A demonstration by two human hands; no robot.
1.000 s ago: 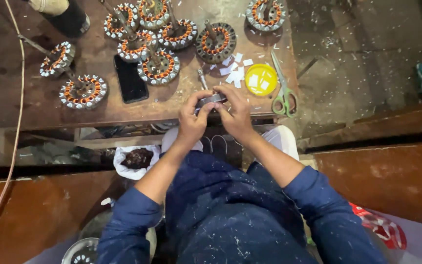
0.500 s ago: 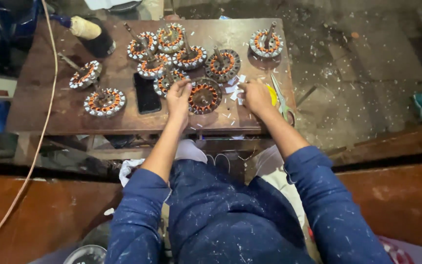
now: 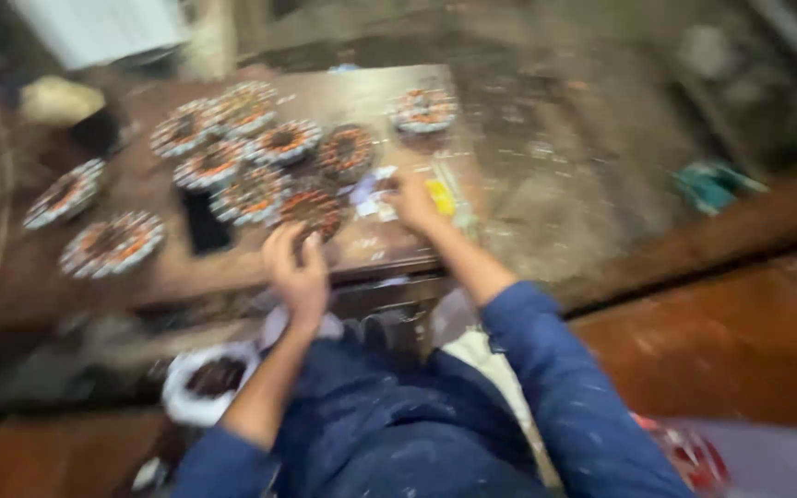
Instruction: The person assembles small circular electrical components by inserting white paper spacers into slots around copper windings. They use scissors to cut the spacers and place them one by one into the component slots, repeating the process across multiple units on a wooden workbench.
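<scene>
The view is blurred by motion. Several round motor stators with copper windings lie on a wooden table (image 3: 371, 92). My left hand (image 3: 297, 272) rests with fingers apart at the near rim of the closest stator (image 3: 311, 210), by the table's front edge. My right hand (image 3: 412, 201) reaches over small white paper pieces (image 3: 366, 194), just left of a yellow round thing (image 3: 440, 196). Whether its fingers pinch anything is lost in the blur. Both arms wear blue sleeves.
A black phone (image 3: 203, 221) lies among the stators. One more stator (image 3: 423, 109) sits apart at the table's far right. A white bowl of dark bits (image 3: 209, 378) stands below the table. On the dirty floor to the right lies a teal object (image 3: 712, 184).
One second ago both hands held a small piece together at the table's front edge. They have parted: the left went to the nearest stator, the right to the white pieces. The view swung and blurred.
</scene>
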